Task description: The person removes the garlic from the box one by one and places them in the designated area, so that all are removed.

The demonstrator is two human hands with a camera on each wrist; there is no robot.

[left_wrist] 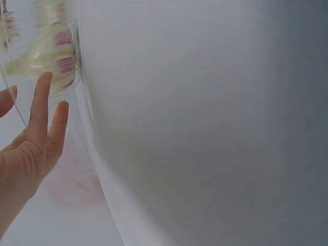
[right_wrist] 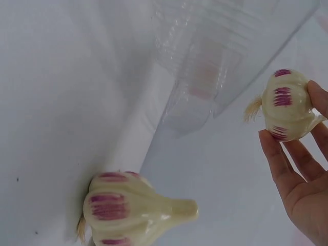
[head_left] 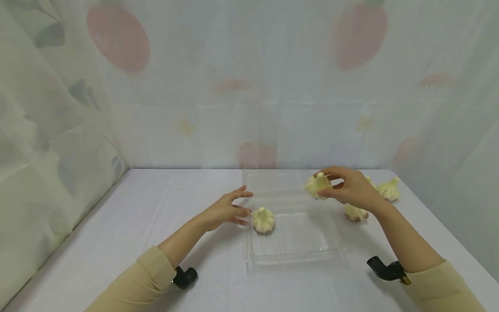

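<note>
1. The left hand [head_left: 228, 210] lies low with its forearm stretched forward, fingers straight and spread, holding nothing.
2. The right hand [head_left: 347, 187] is raised, fingertips pinching, wrist bent inward.

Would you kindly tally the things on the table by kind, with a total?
Garlic bulbs: 5, namely one in the tray, one held, three on the table
Clear plastic tray: 1
Total: 6
</note>
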